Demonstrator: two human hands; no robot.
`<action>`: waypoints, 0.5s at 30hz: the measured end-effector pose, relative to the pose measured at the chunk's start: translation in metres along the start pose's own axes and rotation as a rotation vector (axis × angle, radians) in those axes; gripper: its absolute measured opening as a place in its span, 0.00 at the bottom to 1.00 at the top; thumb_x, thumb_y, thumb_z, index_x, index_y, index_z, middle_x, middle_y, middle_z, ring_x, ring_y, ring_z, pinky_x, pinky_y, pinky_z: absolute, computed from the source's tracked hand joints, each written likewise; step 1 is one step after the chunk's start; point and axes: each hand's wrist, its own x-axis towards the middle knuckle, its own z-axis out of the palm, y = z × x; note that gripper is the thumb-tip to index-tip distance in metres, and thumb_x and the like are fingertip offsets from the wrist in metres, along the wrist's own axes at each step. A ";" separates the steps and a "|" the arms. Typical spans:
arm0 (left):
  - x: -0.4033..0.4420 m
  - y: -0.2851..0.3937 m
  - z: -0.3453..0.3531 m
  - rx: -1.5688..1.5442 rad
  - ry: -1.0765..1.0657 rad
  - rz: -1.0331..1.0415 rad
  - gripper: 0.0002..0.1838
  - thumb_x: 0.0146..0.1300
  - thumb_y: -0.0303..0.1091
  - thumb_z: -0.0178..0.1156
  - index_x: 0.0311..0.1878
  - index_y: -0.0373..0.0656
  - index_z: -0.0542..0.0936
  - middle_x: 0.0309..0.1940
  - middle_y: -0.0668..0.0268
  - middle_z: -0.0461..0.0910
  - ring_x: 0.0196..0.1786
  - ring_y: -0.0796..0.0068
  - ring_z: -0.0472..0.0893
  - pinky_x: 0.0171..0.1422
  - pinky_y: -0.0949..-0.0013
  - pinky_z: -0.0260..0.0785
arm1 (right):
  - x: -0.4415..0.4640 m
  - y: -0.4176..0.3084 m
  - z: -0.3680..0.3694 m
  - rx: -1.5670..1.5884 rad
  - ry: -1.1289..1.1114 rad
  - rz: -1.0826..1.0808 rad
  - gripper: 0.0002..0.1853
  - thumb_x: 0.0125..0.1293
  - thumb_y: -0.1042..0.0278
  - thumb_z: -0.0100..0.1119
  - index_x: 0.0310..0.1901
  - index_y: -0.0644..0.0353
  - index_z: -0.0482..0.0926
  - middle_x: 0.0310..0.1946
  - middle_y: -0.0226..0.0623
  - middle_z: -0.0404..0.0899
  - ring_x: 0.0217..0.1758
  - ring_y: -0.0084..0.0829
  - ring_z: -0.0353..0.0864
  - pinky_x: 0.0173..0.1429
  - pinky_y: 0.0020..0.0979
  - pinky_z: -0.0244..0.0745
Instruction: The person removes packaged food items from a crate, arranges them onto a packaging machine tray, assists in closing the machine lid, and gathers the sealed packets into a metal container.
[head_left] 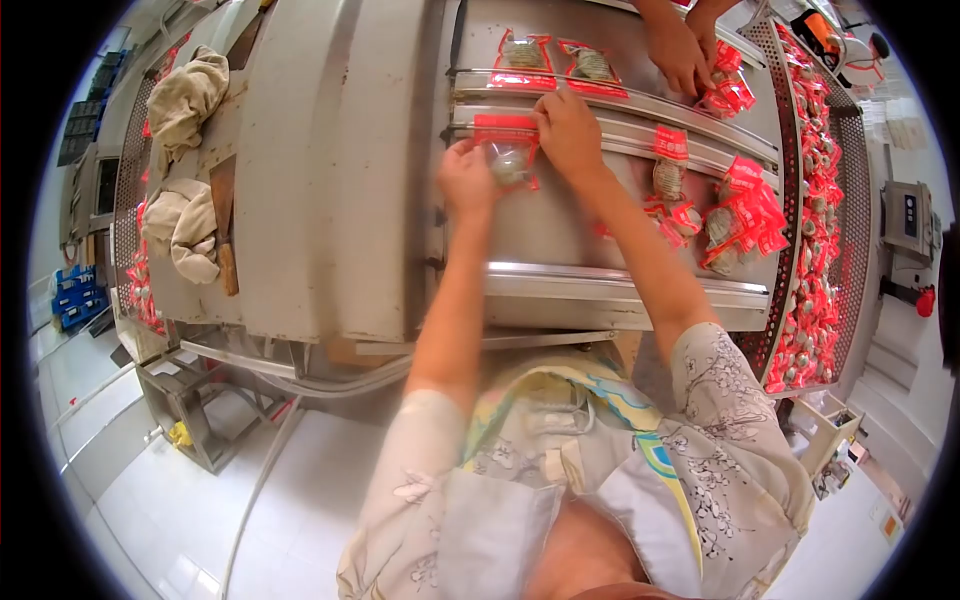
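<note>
**Left Hand [467, 180] and Right Hand [571, 132] Pinch One Packet [510, 165] Above a Metal Worktop [540, 235]**

A person in pale, flower-patterned sleeves grips a red-and-clear packet between both hands, the left with fingers closed on its left edge, the right with fingertips bunched at its upper right corner. The packet's red end lies along a metal rail [630, 141]; its clear part, with a pale bundle inside, points toward the wearer. Just beyond a second rail, two filled packets [523, 50] [592, 66] lie side by side. To the right of the right forearm, a single packet [669, 170] lies near a loose pile of others [740, 215].

At the far right corner, a co-worker's hands [685, 62] meet over more red packets [728, 92]. Past the worktop's right edge, a long perforated tray [855, 230] holds many red packets [815, 200]. On the left, beyond a broad metal panel [300, 180], two crumpled beige cloths [188, 95] [182, 230] lie near a wooden-handled scraper [229, 268]. Blue bins [75, 295] stand farther off, at far left.
</note>
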 end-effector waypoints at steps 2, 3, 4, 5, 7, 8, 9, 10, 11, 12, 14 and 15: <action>-0.024 0.046 0.003 -0.014 0.077 0.008 0.13 0.63 0.28 0.61 0.49 0.33 0.74 0.30 0.64 0.83 0.32 0.80 0.79 0.37 0.77 0.71 | 0.004 0.002 0.002 0.020 0.003 -0.010 0.09 0.53 0.67 0.66 0.32 0.58 0.77 0.33 0.39 0.75 0.40 0.43 0.77 0.44 0.42 0.72; -0.032 0.062 0.003 -0.020 0.113 0.011 0.14 0.63 0.27 0.61 0.49 0.33 0.74 0.30 0.64 0.82 0.31 0.81 0.79 0.37 0.77 0.70 | 0.005 0.003 0.004 0.027 0.006 -0.002 0.08 0.53 0.67 0.66 0.32 0.58 0.77 0.32 0.39 0.75 0.39 0.43 0.77 0.44 0.42 0.72; -0.030 0.056 0.001 0.095 0.094 0.043 0.14 0.62 0.27 0.61 0.49 0.33 0.73 0.30 0.64 0.82 0.31 0.81 0.78 0.36 0.77 0.70 | 0.005 0.003 0.004 0.034 0.010 0.005 0.08 0.53 0.67 0.67 0.31 0.58 0.77 0.32 0.39 0.76 0.38 0.43 0.77 0.43 0.43 0.72; -0.028 0.043 -0.003 0.210 0.076 0.076 0.15 0.62 0.27 0.61 0.50 0.33 0.73 0.30 0.65 0.82 0.31 0.82 0.78 0.36 0.77 0.70 | 0.005 0.001 0.004 0.046 0.011 0.016 0.08 0.53 0.67 0.67 0.31 0.58 0.77 0.31 0.39 0.76 0.38 0.43 0.77 0.43 0.43 0.72; -0.021 0.032 -0.006 0.321 0.073 0.108 0.15 0.61 0.27 0.62 0.50 0.33 0.73 0.29 0.65 0.82 0.30 0.82 0.78 0.36 0.77 0.70 | 0.006 -0.004 0.001 0.075 0.016 0.031 0.09 0.53 0.66 0.67 0.31 0.58 0.77 0.31 0.39 0.77 0.37 0.43 0.78 0.42 0.43 0.72; -0.018 0.028 -0.005 0.315 0.081 0.108 0.15 0.61 0.27 0.62 0.49 0.33 0.73 0.29 0.65 0.82 0.30 0.82 0.78 0.36 0.76 0.70 | 0.007 -0.002 0.003 0.064 -0.015 0.035 0.09 0.54 0.65 0.67 0.31 0.58 0.77 0.31 0.39 0.77 0.38 0.42 0.78 0.42 0.43 0.72; -0.015 0.026 -0.003 0.311 0.084 0.106 0.15 0.61 0.28 0.62 0.49 0.33 0.73 0.29 0.65 0.83 0.30 0.82 0.78 0.36 0.76 0.71 | 0.009 0.001 0.005 0.051 -0.045 0.044 0.09 0.54 0.64 0.66 0.32 0.58 0.77 0.32 0.39 0.78 0.38 0.42 0.78 0.42 0.43 0.72; -0.010 0.023 -0.001 0.276 0.086 0.117 0.15 0.61 0.28 0.62 0.49 0.33 0.73 0.29 0.64 0.83 0.30 0.81 0.79 0.36 0.76 0.71 | 0.009 0.004 0.004 0.035 -0.076 0.057 0.10 0.55 0.63 0.66 0.32 0.58 0.77 0.32 0.39 0.78 0.39 0.42 0.78 0.42 0.42 0.72; -0.007 0.020 0.000 0.240 0.088 0.126 0.15 0.61 0.28 0.62 0.49 0.33 0.73 0.29 0.64 0.83 0.30 0.81 0.79 0.36 0.76 0.71 | 0.008 0.006 0.004 0.077 -0.074 0.100 0.10 0.55 0.63 0.66 0.32 0.58 0.77 0.32 0.39 0.78 0.39 0.42 0.79 0.42 0.42 0.72; -0.007 0.022 0.001 0.247 0.083 0.150 0.15 0.61 0.29 0.62 0.49 0.33 0.73 0.29 0.64 0.83 0.30 0.80 0.79 0.37 0.76 0.71 | 0.009 0.005 0.004 0.118 -0.071 0.143 0.10 0.56 0.62 0.65 0.32 0.58 0.77 0.31 0.39 0.78 0.39 0.42 0.79 0.42 0.41 0.72; -0.015 0.022 0.001 0.288 0.106 0.214 0.16 0.61 0.29 0.62 0.50 0.35 0.73 0.36 0.61 0.82 0.37 0.74 0.80 0.42 0.71 0.72 | 0.007 0.004 -0.004 0.305 -0.004 0.208 0.10 0.59 0.61 0.62 0.32 0.59 0.79 0.31 0.41 0.78 0.39 0.42 0.79 0.43 0.40 0.73; -0.024 0.020 0.003 0.325 0.132 0.269 0.16 0.61 0.29 0.62 0.51 0.35 0.73 0.40 0.60 0.81 0.40 0.72 0.80 0.45 0.69 0.72 | 0.001 0.007 -0.018 0.310 -0.044 0.196 0.10 0.59 0.61 0.61 0.33 0.59 0.79 0.31 0.41 0.79 0.39 0.42 0.79 0.43 0.40 0.73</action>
